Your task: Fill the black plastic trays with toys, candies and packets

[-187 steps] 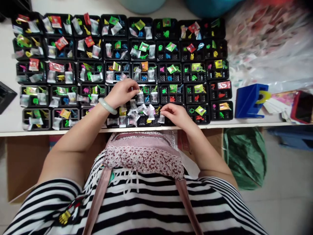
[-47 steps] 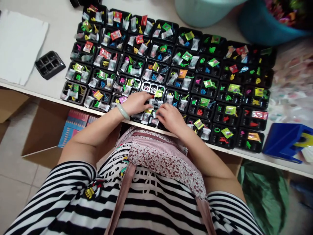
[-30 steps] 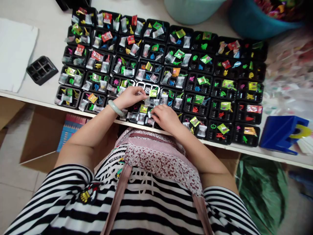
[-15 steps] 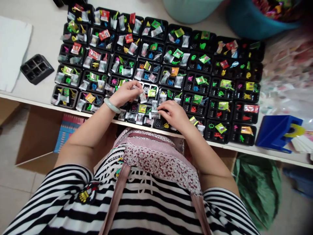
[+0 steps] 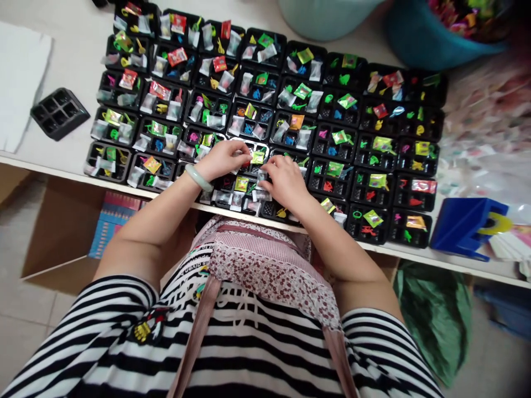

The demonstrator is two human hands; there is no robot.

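Rows of black compartment trays (image 5: 327, 187) hold small wrapped packets and coloured plastic pieces. My left hand (image 5: 223, 160), with a pale bangle on the wrist, is over a tray near the front middle. Its thumb and fingers are drawn together, and what lies between them is too small to make out. Beside its fingertips lies a yellow-green packet (image 5: 258, 157). My right hand (image 5: 286, 179) is bent over the neighbouring tray, its curled fingertips at a clear packet (image 5: 262, 178); whether it grips anything is hidden.
One separate black tray (image 5: 60, 113) lies at the left near white sheets (image 5: 22, 83). Two tubs, one pale (image 5: 327, 19) and one teal (image 5: 409, 38), stand at the back. A blue tape dispenser (image 5: 467, 228) and a heap of clear packets (image 5: 485, 132) are at the right.
My left hand has moved slightly right, and the clear packet at its fingertips no longer shows. My right hand has shifted a little left and up, its fingers now nearer the yellow-green packet.
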